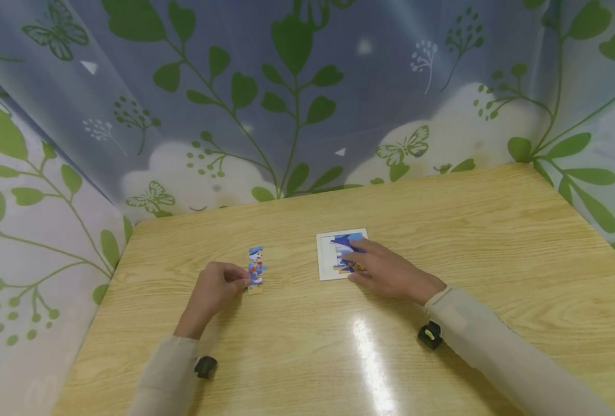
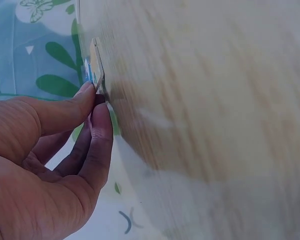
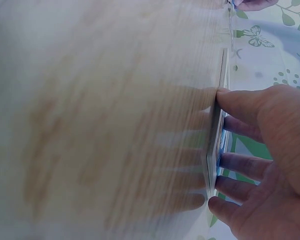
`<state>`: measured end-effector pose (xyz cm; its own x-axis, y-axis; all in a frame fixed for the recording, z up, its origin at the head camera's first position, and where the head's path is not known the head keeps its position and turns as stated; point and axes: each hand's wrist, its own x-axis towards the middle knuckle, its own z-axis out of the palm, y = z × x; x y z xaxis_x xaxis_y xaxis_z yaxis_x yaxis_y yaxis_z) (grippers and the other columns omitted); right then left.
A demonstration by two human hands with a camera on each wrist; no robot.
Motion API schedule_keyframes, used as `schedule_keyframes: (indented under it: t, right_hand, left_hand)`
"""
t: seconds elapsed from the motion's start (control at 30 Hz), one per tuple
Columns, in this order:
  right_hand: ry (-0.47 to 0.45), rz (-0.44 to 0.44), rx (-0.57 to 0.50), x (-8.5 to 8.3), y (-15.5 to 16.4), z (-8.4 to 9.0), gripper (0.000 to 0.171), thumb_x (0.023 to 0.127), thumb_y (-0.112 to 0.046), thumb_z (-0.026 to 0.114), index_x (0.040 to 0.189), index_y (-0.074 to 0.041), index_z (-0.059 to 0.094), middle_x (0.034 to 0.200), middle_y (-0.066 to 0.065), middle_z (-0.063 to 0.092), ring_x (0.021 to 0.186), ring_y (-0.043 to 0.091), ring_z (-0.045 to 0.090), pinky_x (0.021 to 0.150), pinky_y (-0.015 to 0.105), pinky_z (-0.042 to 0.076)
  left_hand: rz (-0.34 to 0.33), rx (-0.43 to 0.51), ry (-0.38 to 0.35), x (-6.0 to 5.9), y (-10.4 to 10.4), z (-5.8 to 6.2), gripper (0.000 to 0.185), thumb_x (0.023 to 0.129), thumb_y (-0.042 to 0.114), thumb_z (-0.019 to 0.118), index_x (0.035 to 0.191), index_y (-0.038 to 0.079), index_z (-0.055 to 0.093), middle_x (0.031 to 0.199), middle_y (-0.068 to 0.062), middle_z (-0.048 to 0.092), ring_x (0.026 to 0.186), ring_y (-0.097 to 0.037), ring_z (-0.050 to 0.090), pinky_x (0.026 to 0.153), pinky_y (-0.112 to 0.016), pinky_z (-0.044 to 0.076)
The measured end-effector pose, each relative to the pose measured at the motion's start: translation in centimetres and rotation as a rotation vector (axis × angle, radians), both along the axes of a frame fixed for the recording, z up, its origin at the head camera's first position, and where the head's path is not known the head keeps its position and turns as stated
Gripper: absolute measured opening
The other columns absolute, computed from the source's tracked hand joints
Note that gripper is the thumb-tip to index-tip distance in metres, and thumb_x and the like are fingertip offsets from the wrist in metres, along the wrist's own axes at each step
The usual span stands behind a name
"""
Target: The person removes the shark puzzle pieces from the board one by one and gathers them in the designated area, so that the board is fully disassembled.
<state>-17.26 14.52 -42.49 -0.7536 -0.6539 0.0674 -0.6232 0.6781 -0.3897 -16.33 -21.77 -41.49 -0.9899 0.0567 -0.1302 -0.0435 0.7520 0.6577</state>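
Observation:
On the left, my left hand (image 1: 216, 292) pinches a narrow strip of joined jigsaw pieces (image 1: 256, 253) at its lower left edge. The strip carries a coloured cartoon picture with a blue-capped figure. In the left wrist view, thumb and forefinger meet at the near end of the strip (image 2: 95, 60). To the right lies a white square puzzle tray (image 1: 325, 263), partly filled with a blue and yellow picture (image 1: 340, 241). Spread over its right half, my right hand (image 1: 387, 268) rests fingertips on the picture and covers part of it. The right wrist view shows the thumb (image 3: 235, 102) at the tray's edge (image 3: 211, 155).
Both things lie on a light wood table (image 1: 297, 335), with bare wood between the strip and the tray. A leaf-patterned curtain (image 1: 307, 144) hangs along the back edge. Black wrist devices (image 1: 429, 335) sit below both forearms.

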Motion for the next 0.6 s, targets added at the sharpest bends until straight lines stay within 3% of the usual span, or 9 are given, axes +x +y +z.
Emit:
schedule_keyframes:
  t: [0.6]
  right_hand:
    - [-0.038, -0.014, -0.016, -0.04, 0.05, -0.28, 0.044, 0.102, -0.020, 0.063, 0.139, 0.001, 0.057, 0.152, 0.032, 0.039, 0.143, 0.046, 0.034, 0.114, 0.057, 0.033]
  left_hand:
    - [-0.006, -0.033, 0.020, -0.59, 0.42, 0.39, 0.009, 0.092, 0.014, 0.076, 0.093, 0.006, 0.079, 0.091, -0.005, 0.075, 0.084, -0.019, 0.066, 0.074, -0.037, 0.054]
